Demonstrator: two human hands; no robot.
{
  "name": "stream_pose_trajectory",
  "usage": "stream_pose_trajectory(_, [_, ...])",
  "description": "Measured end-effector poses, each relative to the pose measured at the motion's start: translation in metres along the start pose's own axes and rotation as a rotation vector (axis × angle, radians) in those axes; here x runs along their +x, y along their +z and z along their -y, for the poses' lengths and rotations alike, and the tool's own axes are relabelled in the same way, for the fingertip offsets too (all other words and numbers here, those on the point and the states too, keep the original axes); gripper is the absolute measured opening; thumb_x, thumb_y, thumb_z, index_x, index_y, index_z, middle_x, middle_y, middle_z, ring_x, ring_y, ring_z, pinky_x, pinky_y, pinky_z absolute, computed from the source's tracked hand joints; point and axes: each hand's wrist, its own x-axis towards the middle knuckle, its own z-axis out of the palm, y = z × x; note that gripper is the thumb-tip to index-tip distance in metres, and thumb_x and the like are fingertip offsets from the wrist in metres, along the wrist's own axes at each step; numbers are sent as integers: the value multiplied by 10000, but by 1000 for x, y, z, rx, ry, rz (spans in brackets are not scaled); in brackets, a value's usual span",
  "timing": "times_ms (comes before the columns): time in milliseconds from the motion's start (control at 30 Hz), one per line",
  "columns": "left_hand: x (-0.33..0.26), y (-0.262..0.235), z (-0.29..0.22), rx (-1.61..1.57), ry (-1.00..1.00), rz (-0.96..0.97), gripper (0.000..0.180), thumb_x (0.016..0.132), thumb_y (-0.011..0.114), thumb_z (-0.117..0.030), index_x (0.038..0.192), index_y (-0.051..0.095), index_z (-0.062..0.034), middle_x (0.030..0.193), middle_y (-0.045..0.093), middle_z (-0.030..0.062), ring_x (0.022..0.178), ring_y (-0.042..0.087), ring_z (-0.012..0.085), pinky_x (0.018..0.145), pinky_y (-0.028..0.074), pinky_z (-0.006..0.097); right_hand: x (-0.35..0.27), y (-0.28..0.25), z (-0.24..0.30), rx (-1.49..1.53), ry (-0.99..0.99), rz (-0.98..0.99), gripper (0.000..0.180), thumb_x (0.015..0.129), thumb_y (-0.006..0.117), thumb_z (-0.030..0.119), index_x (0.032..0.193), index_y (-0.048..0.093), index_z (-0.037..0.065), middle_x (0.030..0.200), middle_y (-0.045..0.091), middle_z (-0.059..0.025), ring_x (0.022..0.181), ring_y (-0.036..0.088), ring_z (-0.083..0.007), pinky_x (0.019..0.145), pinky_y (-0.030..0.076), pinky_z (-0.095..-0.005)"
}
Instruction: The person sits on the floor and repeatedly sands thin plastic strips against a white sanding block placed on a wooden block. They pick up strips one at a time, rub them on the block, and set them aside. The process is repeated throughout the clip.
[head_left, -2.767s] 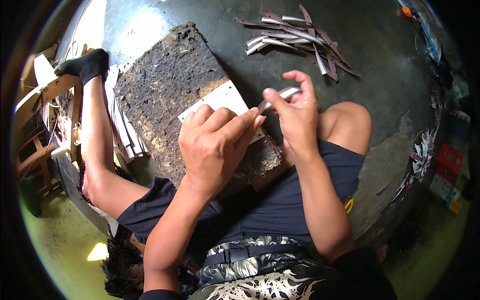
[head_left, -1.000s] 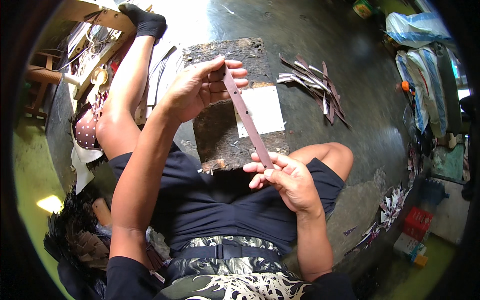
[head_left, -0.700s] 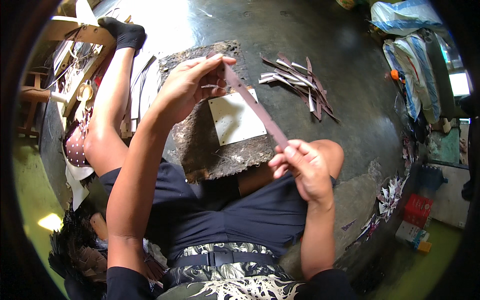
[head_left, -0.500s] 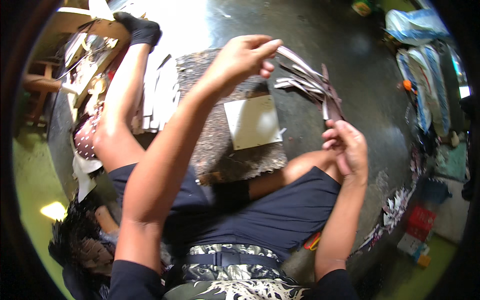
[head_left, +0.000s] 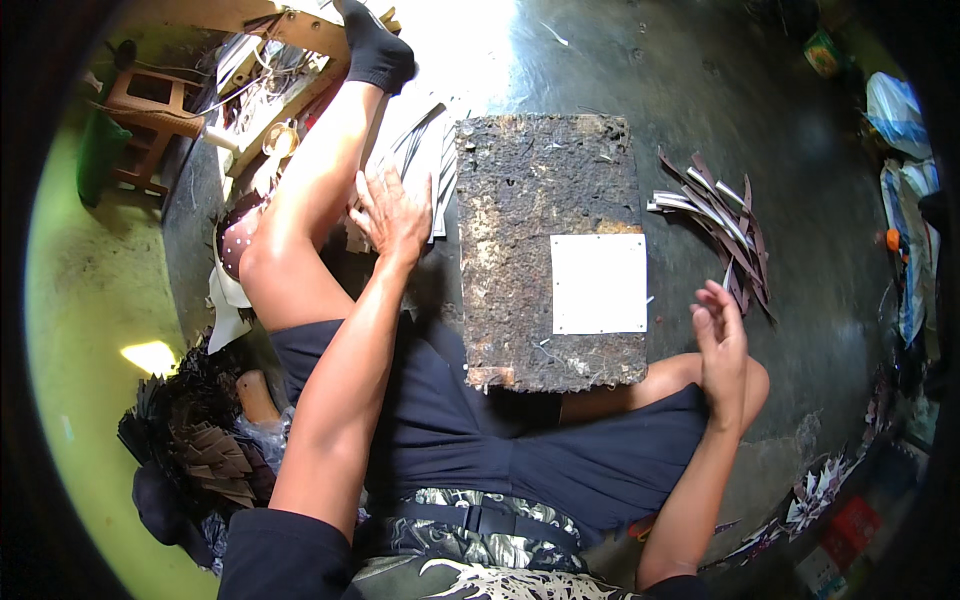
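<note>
My left hand (head_left: 393, 215), its fingers spread, reaches onto the near end of long pale strips (head_left: 428, 160) beside my outstretched leg. Nothing shows in its grasp. On the other side, my right hand (head_left: 722, 335) hovers by my bent knee with fingers loosely apart and holds nothing visible. Just beyond it a loose bundle of brown and white strips (head_left: 722, 222) lies fanned on the floor. Between the two hands rests a rough, worn board (head_left: 510, 210). A white square plate (head_left: 599, 284) with small dark dots along its edges sits on the board's right part.
Dark cut pieces (head_left: 205, 450) are heaped at my left by a green wall. A brown plastic stool (head_left: 150, 120) and a wooden frame (head_left: 300, 105) stand at far left. Plastic bags (head_left: 905, 115) and scattered scraps (head_left: 820, 490) line the right side of the floor (head_left: 620, 60).
My left hand has left the strip bundle on the right and crossed to the pale strips on the left. My right hand has drawn slightly back from the bundle. The view has shifted.
</note>
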Motion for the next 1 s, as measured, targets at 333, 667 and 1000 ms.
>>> stream_pose_trajectory(333, [7, 37, 2, -109, 184, 16, 832, 1085, 594, -649, 1762, 427, -194, 1836, 337, 166, 1680, 320, 420, 1322, 151, 752, -40, 99, 34, 423, 93, 162, 585, 1095, 814, 209, 1522, 561, -103, 1380, 737, -162, 1227, 694, -169, 1078, 549, -308])
stream_pose_trajectory(667, [78, -9, -56, -182, 394, -187, 482, 1068, 730, -442, 1414, 746, -106, 1387, 726, 164, 1341, 635, 398, 1138, 473, 591, -39, 93, 41, 379, 85, 198, 573, 1075, 819, 118, 1547, 573, -95, 1387, 746, -135, 1260, 703, -154, 1099, 545, -305])
stream_pose_trajectory(1000, [139, -5, -57, -86, 416, 9, 272, 983, 864, -427, 1107, 896, -187, 1163, 835, 99, 1124, 773, 327, 945, 553, 542, -37, 94, 40, 383, 107, 188, 602, 1062, 837, 133, 1555, 568, -85, 1362, 753, -121, 1223, 714, -153, 1076, 552, -299])
